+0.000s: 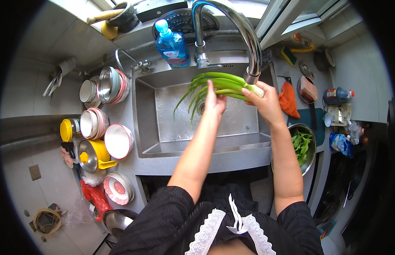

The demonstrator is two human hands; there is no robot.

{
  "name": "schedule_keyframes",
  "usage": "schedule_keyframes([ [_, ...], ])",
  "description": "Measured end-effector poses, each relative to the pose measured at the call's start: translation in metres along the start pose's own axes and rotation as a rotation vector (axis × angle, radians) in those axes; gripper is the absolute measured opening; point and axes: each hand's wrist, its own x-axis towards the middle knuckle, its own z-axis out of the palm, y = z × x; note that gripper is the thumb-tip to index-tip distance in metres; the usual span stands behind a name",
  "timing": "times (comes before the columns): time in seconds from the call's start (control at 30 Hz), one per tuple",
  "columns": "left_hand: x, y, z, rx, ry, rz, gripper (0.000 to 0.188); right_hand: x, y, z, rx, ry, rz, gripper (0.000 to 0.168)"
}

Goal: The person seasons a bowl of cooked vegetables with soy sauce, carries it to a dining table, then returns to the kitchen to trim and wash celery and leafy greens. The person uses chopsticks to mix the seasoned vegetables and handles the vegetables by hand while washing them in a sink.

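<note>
A bunch of green onions (pixel 223 83) is held over a stainless steel sink (pixel 172 127), white ends to the right and green tips drooping left. My right hand (pixel 264 100) grips the bunch near its white ends, just below the faucet spout (pixel 252 75). Around the middle of the green stalks, my left hand (pixel 215 100) supports them, thumb up along the near side; some of its fingers are hidden behind the leaves. Wet drops cover the sink floor around the drain, and a small green scrap (pixel 247 127) lies at the right. No water stream is visible from the spout.
A blue dish soap bottle (pixel 173 49) stands behind the sink. Stacked bowls (pixel 118 141) and a yellow-lidded pot (pixel 89 156) line the left counter. To the right are an orange cloth (pixel 288 99), a dark cutting board (pixel 319 122), raw meat (pixel 308 89) and a metal bowl of leafy greens (pixel 301 148).
</note>
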Motion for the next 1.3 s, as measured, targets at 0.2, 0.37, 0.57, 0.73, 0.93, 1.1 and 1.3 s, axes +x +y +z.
schedule_keyframes([
  [0.2,-0.047,0.049,-0.006,0.526,0.061,0.153,0.091,0.011,0.018,0.021,-0.261,0.097,-0.127,0.026],
  [0.37,-0.070,0.052,0.021,0.413,0.041,-0.077,0.102,0.010,0.015,0.031,-0.224,0.163,-0.114,0.029],
  [0.57,-0.057,0.053,0.015,0.551,-0.094,0.403,0.095,0.009,0.008,0.008,0.038,0.110,-0.079,0.019],
  [0.73,-0.016,0.088,0.082,0.261,-0.100,-0.160,0.095,0.003,0.006,0.007,0.018,0.148,-0.081,0.021],
  [0.93,0.005,0.095,0.112,0.113,-0.108,-0.335,0.096,-0.010,0.004,-0.011,0.045,0.208,-0.068,0.025],
  [1.1,-0.034,0.087,0.062,0.438,-0.321,-0.084,0.100,-0.026,-0.006,-0.025,0.068,0.248,-0.049,0.024],
  [1.3,-0.088,0.047,-0.010,0.177,0.217,-0.315,0.086,-0.060,-0.014,-0.014,0.018,0.126,-0.084,0.032],
])
